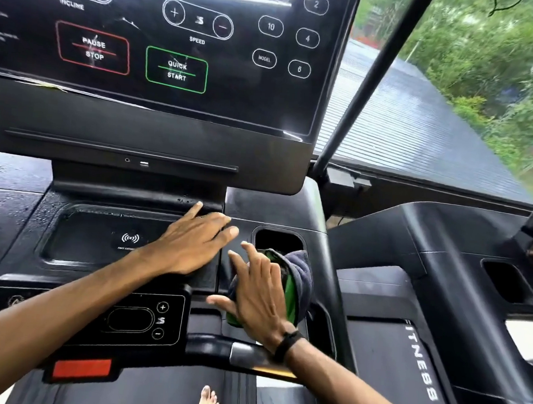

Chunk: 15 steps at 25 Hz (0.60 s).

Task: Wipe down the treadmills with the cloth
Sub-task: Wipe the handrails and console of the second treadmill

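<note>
Wiping the console (74, 234) tray by the cup holder (279, 241): right hand (259, 297) presses the cloth (300, 278) flat, fingers (248, 250) spread, likely for wider contact. Left hand (191, 247) rests released beside it, seemingly bracing.

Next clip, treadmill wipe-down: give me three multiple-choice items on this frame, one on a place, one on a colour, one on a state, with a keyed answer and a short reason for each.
1. Where is the dark grey and green cloth?
A. on the screen
B. under the right hand, beside the right cup recess
C. on the belt

2. What colour frames the QUICK START button?
A. green
B. red
C. white

3. How is the left hand?
A. clenched in a fist
B. gripping the cloth
C. flat, fingers straight, on the black console tray

Key: B, the right hand presses the cloth there; A, its outline is green; C, the fingers lie straight on the tray.
</note>
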### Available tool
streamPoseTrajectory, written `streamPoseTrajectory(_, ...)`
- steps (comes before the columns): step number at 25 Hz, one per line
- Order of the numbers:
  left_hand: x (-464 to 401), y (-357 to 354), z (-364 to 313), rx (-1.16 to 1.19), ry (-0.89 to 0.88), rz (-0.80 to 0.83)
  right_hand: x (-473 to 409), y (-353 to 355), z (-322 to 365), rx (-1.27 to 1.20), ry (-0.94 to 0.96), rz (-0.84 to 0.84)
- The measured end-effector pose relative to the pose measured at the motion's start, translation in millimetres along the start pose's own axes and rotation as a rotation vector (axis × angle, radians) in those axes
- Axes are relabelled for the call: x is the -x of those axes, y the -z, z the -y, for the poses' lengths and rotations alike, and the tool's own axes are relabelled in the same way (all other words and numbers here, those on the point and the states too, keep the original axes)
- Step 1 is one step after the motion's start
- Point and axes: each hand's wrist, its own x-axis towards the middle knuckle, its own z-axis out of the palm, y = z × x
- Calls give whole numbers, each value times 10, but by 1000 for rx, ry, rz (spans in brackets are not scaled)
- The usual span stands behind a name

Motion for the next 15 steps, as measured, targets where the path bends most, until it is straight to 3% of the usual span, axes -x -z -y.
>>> streamPoseTrajectory(3,-40,-30,-40,-62,-46,52,-29,34,-18,-24,34,33)
streamPoseTrajectory(10,-139,-20,44,-93,-113,61,441,146,-1098,-62,18,144)
streamPoseTrajectory(15,9,43,227,-60,-120,-3,446,43,-947,-90,144,126)
